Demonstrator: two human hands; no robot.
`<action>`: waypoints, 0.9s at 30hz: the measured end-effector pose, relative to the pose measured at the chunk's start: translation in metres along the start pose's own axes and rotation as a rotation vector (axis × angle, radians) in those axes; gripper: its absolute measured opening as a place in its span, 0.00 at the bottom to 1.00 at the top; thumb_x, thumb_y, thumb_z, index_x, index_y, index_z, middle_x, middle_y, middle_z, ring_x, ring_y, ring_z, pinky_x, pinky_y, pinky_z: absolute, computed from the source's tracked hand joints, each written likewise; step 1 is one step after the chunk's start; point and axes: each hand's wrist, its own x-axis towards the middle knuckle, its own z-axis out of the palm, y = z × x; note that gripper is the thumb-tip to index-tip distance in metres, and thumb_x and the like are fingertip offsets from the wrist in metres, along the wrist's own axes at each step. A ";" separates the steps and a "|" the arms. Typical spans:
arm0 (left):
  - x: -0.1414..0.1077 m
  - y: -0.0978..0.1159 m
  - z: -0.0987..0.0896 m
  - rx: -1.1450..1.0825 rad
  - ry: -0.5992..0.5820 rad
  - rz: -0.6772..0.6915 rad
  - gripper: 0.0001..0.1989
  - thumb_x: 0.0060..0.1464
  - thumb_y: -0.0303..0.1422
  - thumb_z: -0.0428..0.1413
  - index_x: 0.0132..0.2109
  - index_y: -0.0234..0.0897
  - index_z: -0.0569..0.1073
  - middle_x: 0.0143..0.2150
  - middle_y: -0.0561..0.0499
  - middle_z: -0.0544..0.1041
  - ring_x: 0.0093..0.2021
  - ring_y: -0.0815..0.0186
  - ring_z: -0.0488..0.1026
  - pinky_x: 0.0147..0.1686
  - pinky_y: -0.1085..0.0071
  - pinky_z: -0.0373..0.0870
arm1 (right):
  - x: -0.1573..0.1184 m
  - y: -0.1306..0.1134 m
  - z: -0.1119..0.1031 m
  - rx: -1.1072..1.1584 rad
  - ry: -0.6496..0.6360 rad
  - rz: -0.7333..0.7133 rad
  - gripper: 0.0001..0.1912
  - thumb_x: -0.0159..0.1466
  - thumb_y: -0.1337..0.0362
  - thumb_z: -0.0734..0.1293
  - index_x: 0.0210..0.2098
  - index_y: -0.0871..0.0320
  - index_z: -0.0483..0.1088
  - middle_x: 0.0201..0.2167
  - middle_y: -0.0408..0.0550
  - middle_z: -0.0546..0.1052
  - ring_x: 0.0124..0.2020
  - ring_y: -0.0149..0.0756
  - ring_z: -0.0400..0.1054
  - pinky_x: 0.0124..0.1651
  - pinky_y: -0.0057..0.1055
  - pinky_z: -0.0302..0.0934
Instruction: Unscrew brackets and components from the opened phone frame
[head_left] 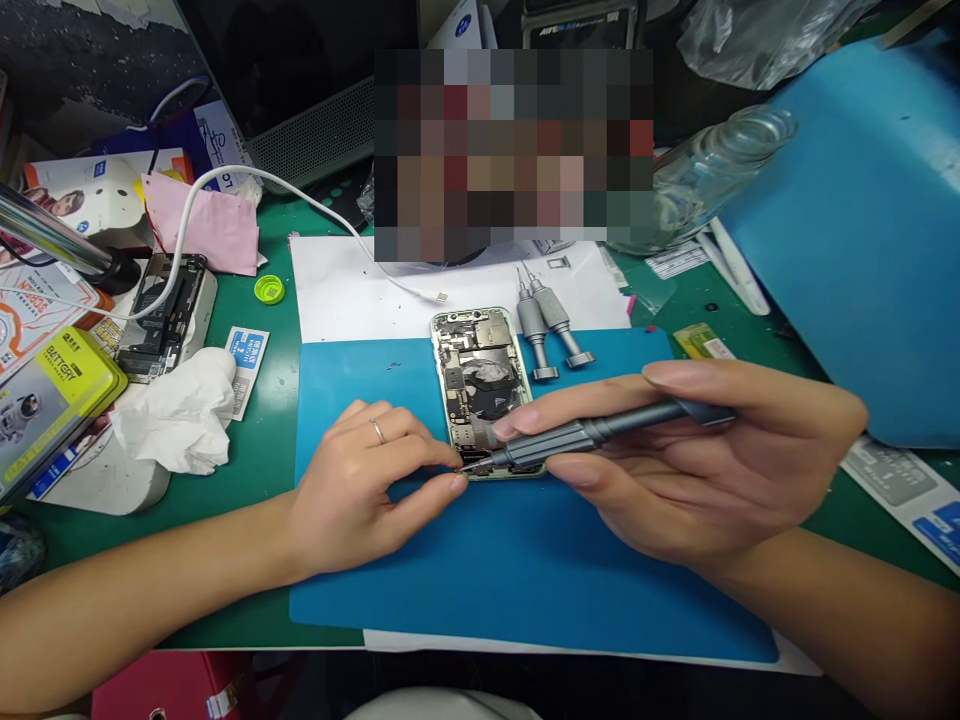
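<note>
An opened phone (487,385) lies on a blue mat (480,560), its inner parts showing. My right hand (697,460) is closed round a dark grey screwdriver (592,432), whose tip points left and meets the phone's lower left corner. Beside that tip, the thumb and index finger of my left hand (375,485) come together at the same corner. What they pinch, if anything, is too small to make out. A ring shows on a left finger. Two grey screwdrivers (534,325) (559,315) lie just beyond the phone's upper right side.
White paper (360,290) lies behind the mat, with a white cable (262,175) across it. At left are another opened phone (169,310), a crumpled tissue (180,410) and a yellow battery box (56,400). A glass jar (705,180) lies at the back right.
</note>
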 end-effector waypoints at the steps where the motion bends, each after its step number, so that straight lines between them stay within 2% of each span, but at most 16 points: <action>1: 0.000 0.000 0.000 0.001 0.000 -0.003 0.06 0.66 0.34 0.58 0.42 0.37 0.77 0.36 0.52 0.81 0.34 0.68 0.73 0.37 0.66 0.61 | 0.000 0.000 0.000 -0.002 0.002 -0.006 0.41 0.52 0.76 0.77 0.63 0.52 0.66 0.40 0.46 0.84 0.28 0.38 0.81 0.25 0.28 0.77; 4: 0.000 0.001 0.000 0.001 -0.002 -0.005 0.06 0.65 0.33 0.58 0.42 0.36 0.77 0.36 0.52 0.81 0.34 0.68 0.73 0.37 0.66 0.61 | -0.001 0.000 -0.001 0.004 -0.006 -0.025 0.41 0.52 0.77 0.77 0.63 0.54 0.67 0.40 0.46 0.84 0.28 0.37 0.81 0.25 0.27 0.77; 10: 0.000 0.000 0.000 0.009 -0.002 -0.011 0.07 0.66 0.34 0.57 0.42 0.37 0.78 0.36 0.51 0.81 0.34 0.68 0.74 0.37 0.66 0.61 | -0.005 -0.004 -0.003 -0.016 -0.030 0.063 0.42 0.54 0.77 0.75 0.65 0.49 0.64 0.41 0.47 0.84 0.30 0.43 0.81 0.23 0.34 0.77; 16: 0.000 0.001 0.000 0.009 -0.005 -0.004 0.07 0.67 0.34 0.56 0.42 0.37 0.77 0.36 0.51 0.81 0.34 0.68 0.73 0.36 0.66 0.61 | -0.003 0.000 0.000 0.020 -0.005 -0.019 0.41 0.53 0.78 0.76 0.63 0.56 0.66 0.41 0.48 0.85 0.31 0.38 0.82 0.28 0.27 0.78; 19: 0.000 0.001 0.000 0.001 -0.002 -0.004 0.06 0.66 0.33 0.57 0.42 0.36 0.78 0.36 0.51 0.81 0.34 0.68 0.73 0.37 0.66 0.61 | -0.003 0.001 0.000 0.028 0.003 -0.023 0.41 0.52 0.79 0.76 0.63 0.58 0.66 0.41 0.50 0.85 0.32 0.38 0.82 0.29 0.27 0.78; 27: 0.000 0.000 -0.001 -0.005 0.002 -0.003 0.06 0.65 0.34 0.58 0.42 0.36 0.77 0.35 0.51 0.80 0.34 0.68 0.73 0.36 0.66 0.60 | -0.005 -0.002 -0.002 -0.007 -0.013 0.032 0.41 0.54 0.78 0.74 0.64 0.49 0.65 0.40 0.46 0.84 0.29 0.42 0.81 0.25 0.34 0.78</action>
